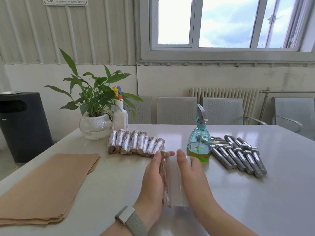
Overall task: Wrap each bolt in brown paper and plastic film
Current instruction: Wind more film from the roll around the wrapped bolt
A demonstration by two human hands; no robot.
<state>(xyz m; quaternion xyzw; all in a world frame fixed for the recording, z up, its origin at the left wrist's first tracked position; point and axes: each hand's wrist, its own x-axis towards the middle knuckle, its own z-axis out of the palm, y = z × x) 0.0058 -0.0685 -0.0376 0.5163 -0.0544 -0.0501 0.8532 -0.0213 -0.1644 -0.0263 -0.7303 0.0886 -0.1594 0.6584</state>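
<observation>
Lower centre of frame: long brown-paper-wrapped bolt (164, 178) on a clear plastic film sheet (177, 181), white table (255, 201). Left hand (152, 183) and right hand (190, 176) flank it, fingers straight, pressing flat. Left: stacked brown paper sheets (46, 186). Centre: row of film-wrapped bolts (135, 143). Right: bare steel bolts (238, 154), teal spray bottle (199, 142).

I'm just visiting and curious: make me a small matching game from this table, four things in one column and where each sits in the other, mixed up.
Things:
1. stack of brown paper
2. bare bolts
3. wrapped bolts
4. green spray bottle

Places:
A. right side of the table
B. a row beside the potted plant
C. near left corner of the table
D. just beyond the right hand

Pairs: 1-C, 2-A, 3-B, 4-D
</observation>
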